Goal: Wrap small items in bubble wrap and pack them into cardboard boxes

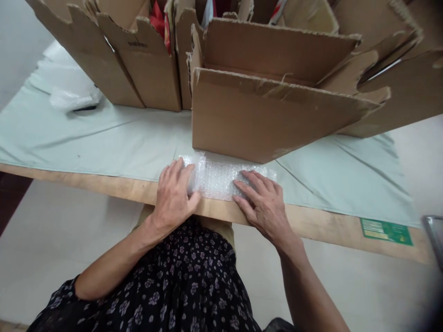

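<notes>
Strip of bubble wrap [218, 180] lying flat at the near edge of a table covered with pale green cloth [121, 145]. The left hand [174, 191] and right hand [263, 199] rest on its opposite ends, fingers extended and slightly spread, grasping nothing. Directly behind stands an open-topped cardboard box [263, 115]; further cardboard boxes [155, 80] flank it. Far left, a clear plastic bundle [69, 85].
</notes>
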The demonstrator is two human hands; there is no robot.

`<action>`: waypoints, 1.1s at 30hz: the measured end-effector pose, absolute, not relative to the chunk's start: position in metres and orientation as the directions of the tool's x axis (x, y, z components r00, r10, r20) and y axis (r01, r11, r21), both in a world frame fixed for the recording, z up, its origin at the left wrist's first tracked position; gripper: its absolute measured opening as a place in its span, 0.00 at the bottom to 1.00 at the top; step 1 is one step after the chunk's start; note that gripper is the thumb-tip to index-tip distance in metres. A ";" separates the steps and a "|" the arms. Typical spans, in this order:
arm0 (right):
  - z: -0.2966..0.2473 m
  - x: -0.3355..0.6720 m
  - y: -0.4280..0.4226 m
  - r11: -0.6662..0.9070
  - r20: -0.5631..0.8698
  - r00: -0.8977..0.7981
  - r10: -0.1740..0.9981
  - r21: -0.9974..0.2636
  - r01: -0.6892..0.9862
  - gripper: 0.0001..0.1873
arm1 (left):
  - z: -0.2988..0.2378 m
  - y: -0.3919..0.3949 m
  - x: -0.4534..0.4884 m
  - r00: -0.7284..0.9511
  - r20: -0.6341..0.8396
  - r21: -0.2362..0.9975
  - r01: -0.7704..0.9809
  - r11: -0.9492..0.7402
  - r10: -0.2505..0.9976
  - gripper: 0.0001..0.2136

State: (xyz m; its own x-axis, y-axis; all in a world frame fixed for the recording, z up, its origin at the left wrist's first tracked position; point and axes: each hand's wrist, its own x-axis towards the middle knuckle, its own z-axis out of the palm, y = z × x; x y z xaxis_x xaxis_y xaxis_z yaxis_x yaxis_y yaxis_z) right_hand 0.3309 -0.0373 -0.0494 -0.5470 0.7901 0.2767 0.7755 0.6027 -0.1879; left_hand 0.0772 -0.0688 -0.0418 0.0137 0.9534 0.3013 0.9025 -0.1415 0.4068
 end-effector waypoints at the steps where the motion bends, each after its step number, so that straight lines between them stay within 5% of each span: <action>1: -0.049 0.331 -0.037 0.604 0.278 -0.547 0.789 -0.191 0.774 0.16 | -0.039 -0.067 0.072 -0.010 0.323 0.444 0.885 -0.142 0.946 0.16; 5: -0.046 0.333 -0.038 0.600 0.272 -0.544 0.794 -0.202 0.774 0.16 | -0.023 -0.066 0.044 -0.184 0.229 0.692 0.721 -0.027 0.956 0.07; 7: -0.044 0.336 -0.041 0.592 0.259 -0.541 0.800 -0.203 0.780 0.17 | -0.020 -0.068 0.023 -0.258 0.166 0.713 0.698 0.065 0.952 0.07; 13: -0.042 0.347 -0.045 0.579 0.251 -0.530 0.810 -0.207 0.788 0.17 | -0.031 -0.084 -0.030 -0.234 0.305 0.413 0.906 0.093 0.923 0.07; 18: -0.030 0.333 -0.047 0.545 0.328 -0.454 0.829 -0.289 0.787 0.14 | -0.013 -0.092 -0.006 -0.071 0.443 0.351 0.931 -0.101 0.894 0.19; 22: -0.023 0.278 -0.045 0.658 0.283 -0.594 0.753 -0.342 0.671 0.16 | -0.014 -0.082 0.026 0.204 0.374 0.300 0.897 -0.326 0.905 0.20; 26: -0.037 0.264 -0.035 0.738 0.173 -0.728 0.663 -0.313 0.598 0.23 | -0.036 -0.070 0.032 0.275 0.184 0.246 0.917 -0.315 0.944 0.20; 30: -0.053 0.348 -0.048 0.493 0.098 -0.484 0.869 -0.240 0.836 0.25 | -0.044 -0.069 0.028 0.282 0.164 0.267 0.910 -0.317 0.945 0.20; 33: -0.052 0.417 -0.066 0.257 0.201 -0.221 0.954 -0.173 0.951 0.23 | -0.041 -0.071 0.030 0.264 0.159 0.293 0.907 -0.301 0.951 0.19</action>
State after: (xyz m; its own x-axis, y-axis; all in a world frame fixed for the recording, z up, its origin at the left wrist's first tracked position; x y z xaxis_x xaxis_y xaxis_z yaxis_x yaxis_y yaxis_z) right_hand 0.4170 -0.0658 -0.0517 -0.2209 0.9543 0.2013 0.9509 0.2566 -0.1729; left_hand 0.0304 -0.0707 -0.0415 0.2640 0.9513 0.1593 0.9074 -0.3010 0.2933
